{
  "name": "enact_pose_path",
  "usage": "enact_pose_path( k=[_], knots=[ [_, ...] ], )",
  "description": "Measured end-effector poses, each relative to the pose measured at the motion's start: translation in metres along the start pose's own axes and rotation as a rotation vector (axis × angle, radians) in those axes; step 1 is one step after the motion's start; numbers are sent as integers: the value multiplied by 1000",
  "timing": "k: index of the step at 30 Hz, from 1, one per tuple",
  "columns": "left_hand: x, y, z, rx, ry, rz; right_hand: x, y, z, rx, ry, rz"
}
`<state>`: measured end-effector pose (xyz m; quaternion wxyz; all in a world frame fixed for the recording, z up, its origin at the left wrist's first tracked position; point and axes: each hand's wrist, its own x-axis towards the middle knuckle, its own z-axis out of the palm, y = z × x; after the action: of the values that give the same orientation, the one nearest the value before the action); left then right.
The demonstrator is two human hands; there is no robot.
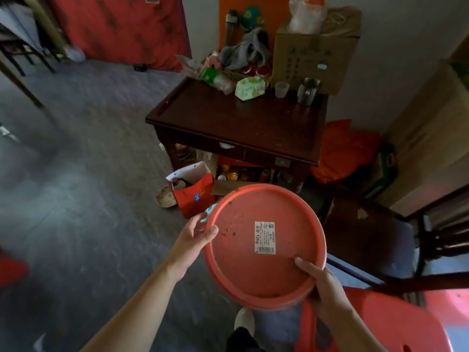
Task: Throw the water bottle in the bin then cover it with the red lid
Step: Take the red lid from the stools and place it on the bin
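One red lid (264,246), two hands, one table (228,123), two cups.

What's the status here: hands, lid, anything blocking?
Left hand and right hand both grip the red lid by its rim, sticker side up. Bin and water bottle not visible. Red gift bag on floor just beyond.

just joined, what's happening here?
A person holds a round red lid in both hands: the left hand grips its left rim, the right hand its lower right edge. The lid is tilted toward the camera, a white barcode sticker showing at its centre. The bin and the water bottle are not visible. A dark wooden table stands behind.
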<state>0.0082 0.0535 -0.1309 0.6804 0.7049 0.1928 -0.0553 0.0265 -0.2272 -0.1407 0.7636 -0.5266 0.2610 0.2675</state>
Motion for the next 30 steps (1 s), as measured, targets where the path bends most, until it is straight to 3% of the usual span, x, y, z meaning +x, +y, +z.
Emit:
enact_pose_path(
  k=[13, 30],
  knots=[
    [82, 22, -66, 21, 11, -1, 52, -34, 82, -106, -3, 10],
    [215, 35, -224, 63, -238, -27, 110, 10, 252, 20, 132, -15]
  ],
)
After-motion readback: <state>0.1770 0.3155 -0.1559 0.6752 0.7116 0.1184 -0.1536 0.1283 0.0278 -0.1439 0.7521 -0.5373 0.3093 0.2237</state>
